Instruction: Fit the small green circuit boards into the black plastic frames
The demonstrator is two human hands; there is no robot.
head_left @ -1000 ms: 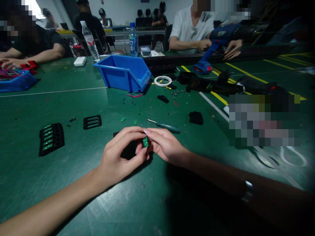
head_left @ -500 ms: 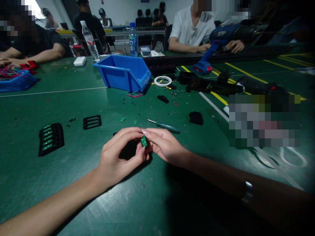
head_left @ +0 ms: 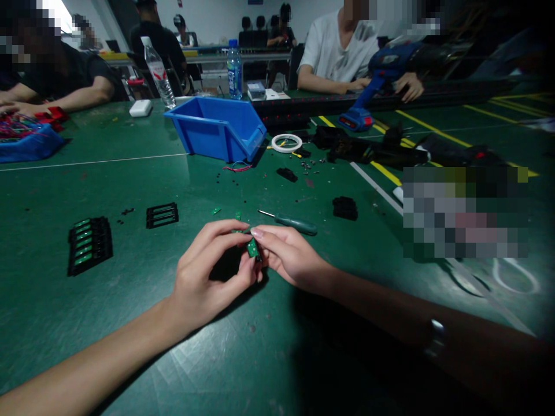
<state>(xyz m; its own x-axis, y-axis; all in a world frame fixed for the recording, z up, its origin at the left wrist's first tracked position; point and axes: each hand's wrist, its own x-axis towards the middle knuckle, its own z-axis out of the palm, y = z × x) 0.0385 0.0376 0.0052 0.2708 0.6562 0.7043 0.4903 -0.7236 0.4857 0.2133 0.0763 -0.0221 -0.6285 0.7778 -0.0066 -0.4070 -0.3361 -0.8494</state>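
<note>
Between my two hands is a small green circuit board (head_left: 252, 248) with a dark part against it, mostly covered by fingers. My left hand (head_left: 212, 263) pinches it from the left with thumb and fingertips. From the right, my right hand (head_left: 292, 251) grips the same piece, thumb on top. Just beyond my fingers lie two tiny green boards, one nearer the left (head_left: 216, 211) and another close to my fingertips (head_left: 238, 215). A screwdriver (head_left: 297, 224) with a dark green handle rests behind my right hand.
At left lie a black holder with green boards (head_left: 90, 245) and a black slotted frame (head_left: 162, 215). A black block (head_left: 345, 208) sits at right. Farther back are a blue bin (head_left: 208, 130), a white tape ring (head_left: 287, 143), loose screws and a blue cordless drill (head_left: 368, 92). Co-workers sit beyond.
The fingers of my left hand have lifted and spread slightly above the board, which has tilted a little. A co-worker's hand by the drill has shifted.
</note>
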